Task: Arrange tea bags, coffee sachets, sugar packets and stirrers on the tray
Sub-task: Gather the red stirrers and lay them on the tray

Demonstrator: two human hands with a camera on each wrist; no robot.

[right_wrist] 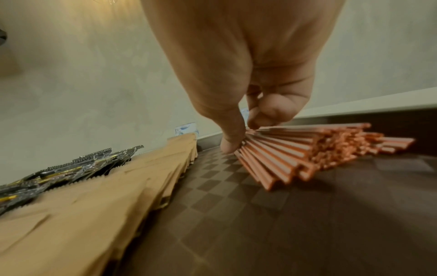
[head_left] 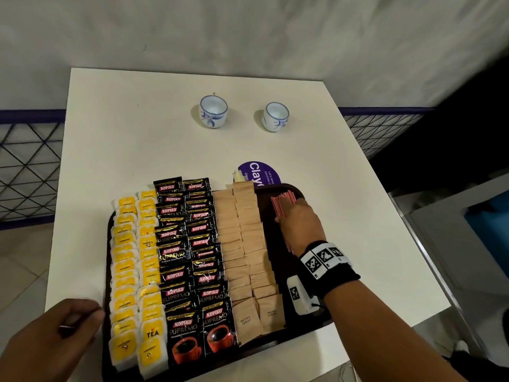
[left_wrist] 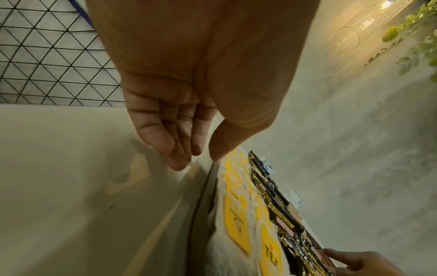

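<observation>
- Two columns of yellow-labelled tea bags [head_left: 136, 277] are seen laid in overlapping rows along the left side of the dark tray [head_left: 278, 339], from lower left to the middle of the head view.
- Beside them, two columns of black Kopiko coffee sachets [head_left: 192, 252] are laid out in the same overlapping way.
- To their right, two columns of brown sugar packets [head_left: 245, 252] are set out; the farthest ones reach over the tray's far rim.
- These three groups are judged to be finished, since no loose sachets are seen on the white desk [head_left: 132, 128].
- The red-and-white stirrers [head_left: 282, 201] are found in the tray's right strip, right of centre in the head view, lying as a fanned, uneven bundle.
- The right hand [head_left: 301, 221] is laid on this bundle; in the right wrist view the thumb and curled fingertips [right_wrist: 257, 123] are pressed against the sticks, gathering them rather than lifting them.
- The left hand [head_left: 52, 334] is held at the lower left, just beside the tray's edge, with its fingers relaxed, slightly apart and gripping nothing.
- What is left is judged to be only the squaring of the stirrers into a neat row.
- Two blue-patterned cups [head_left: 213, 111] and a purple round sticker [head_left: 260, 172] are left on the desk beyond the tray.
</observation>
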